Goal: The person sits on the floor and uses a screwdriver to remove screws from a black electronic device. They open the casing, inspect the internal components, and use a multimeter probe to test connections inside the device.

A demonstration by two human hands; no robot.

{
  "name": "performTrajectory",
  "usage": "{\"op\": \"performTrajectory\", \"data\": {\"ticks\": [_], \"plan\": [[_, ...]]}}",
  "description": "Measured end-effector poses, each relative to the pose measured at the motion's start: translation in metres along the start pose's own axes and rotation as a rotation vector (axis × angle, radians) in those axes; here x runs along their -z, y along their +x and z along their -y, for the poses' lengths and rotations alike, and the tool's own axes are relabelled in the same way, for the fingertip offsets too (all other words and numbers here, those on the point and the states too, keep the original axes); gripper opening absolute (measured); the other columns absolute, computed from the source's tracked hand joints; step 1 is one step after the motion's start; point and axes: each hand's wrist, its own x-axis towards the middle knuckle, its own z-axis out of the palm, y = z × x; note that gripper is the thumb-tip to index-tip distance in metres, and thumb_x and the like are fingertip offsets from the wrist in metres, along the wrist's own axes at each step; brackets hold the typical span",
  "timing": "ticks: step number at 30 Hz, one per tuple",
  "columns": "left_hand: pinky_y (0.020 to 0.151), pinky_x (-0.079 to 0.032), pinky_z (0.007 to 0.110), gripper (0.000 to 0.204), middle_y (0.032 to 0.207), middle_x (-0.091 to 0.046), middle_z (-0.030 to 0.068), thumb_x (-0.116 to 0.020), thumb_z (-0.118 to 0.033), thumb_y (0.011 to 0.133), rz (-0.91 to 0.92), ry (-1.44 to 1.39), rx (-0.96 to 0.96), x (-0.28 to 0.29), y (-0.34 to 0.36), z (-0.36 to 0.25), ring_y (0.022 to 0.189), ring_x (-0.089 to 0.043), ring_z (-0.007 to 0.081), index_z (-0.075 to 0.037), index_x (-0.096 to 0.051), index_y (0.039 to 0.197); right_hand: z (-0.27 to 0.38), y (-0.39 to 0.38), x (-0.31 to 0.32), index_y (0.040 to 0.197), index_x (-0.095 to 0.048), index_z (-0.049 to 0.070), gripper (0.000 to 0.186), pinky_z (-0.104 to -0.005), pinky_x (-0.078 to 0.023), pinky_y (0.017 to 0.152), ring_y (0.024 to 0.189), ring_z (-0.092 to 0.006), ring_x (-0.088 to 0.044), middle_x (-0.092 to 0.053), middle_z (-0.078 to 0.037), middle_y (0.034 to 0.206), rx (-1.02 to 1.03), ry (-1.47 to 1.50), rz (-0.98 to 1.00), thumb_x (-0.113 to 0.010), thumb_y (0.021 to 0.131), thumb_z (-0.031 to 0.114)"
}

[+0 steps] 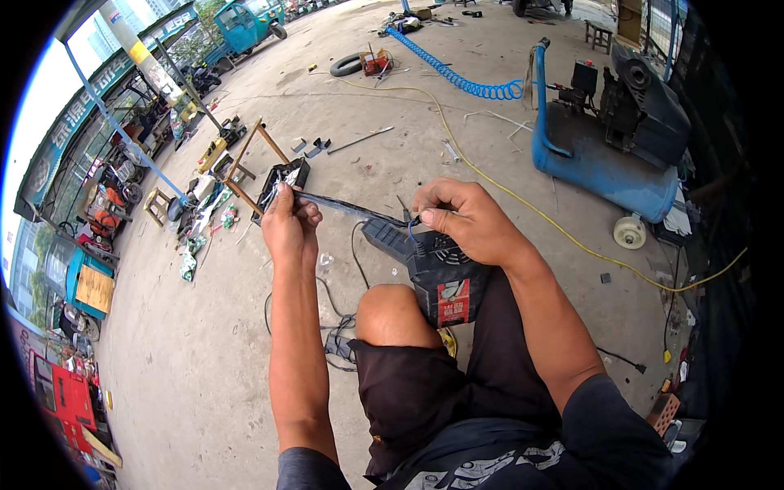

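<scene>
A thin black cable [351, 207] is stretched between my two hands. My left hand [290, 224] pinches its far-left end, thumb up and fingers curled. My right hand [465, 216] is closed in a pinch on the other end, where a short bluish wire [413, 232] shows below the fingertips. Under the right hand, a black boxy device [425, 282] with a round slotted grille and a red label rests against my thighs. Part of its top is hidden by the right hand. More dark cord [339, 331] lies loosely on the ground beside my knee.
Beyond my left hand stand a black tray of small parts [294, 175] and a wooden stool frame [241, 167]. A blue air compressor [600, 163] is at the right, with a coiled blue hose [457, 77]. A yellow hose [523, 194] crosses the concrete. A tyre [347, 64] lies farther off.
</scene>
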Motion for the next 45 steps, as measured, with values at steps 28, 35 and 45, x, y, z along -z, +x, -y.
{"op": "performTrajectory", "data": {"ticks": [28,35,45], "plan": [[0.079,-0.064,0.038,0.031,0.12,-0.064,0.0194,-0.05,-0.016,0.109,0.151,0.726,0.192,0.105,0.009,-0.001,0.096,-0.072,0.0274,0.011,-0.059,0.123,-0.011,-0.008,0.022,0.106,-0.074,-0.008,0.024,-0.0328,-0.054,0.079,0.083,-0.0171,-0.068,-0.076,-0.015,0.091,-0.303,0.004,0.208,-0.071,0.093,0.012],[0.051,-0.06,0.033,0.024,0.072,-0.073,0.0142,-0.058,-0.003,0.099,0.08,1.276,0.28,0.203,-0.021,0.041,0.06,-0.075,0.022,0.011,-0.072,0.086,0.006,-0.009,0.021,0.106,-0.076,-0.002,0.017,-0.0343,-0.053,0.078,0.083,-0.0185,-0.069,-0.075,-0.012,0.09,-0.107,-0.057,0.075,-0.074,0.092,0.006],[0.074,-0.058,0.047,0.042,0.075,-0.073,0.0253,-0.088,-0.037,0.077,-0.014,1.798,0.207,0.291,-0.064,0.067,0.076,-0.074,0.0418,0.003,-0.078,0.078,0.041,0.003,0.043,0.102,-0.079,0.0,0.016,-0.0369,-0.053,0.074,0.081,-0.0268,-0.07,-0.073,-0.013,0.09,0.117,-0.329,0.258,-0.075,0.086,0.002]]}}
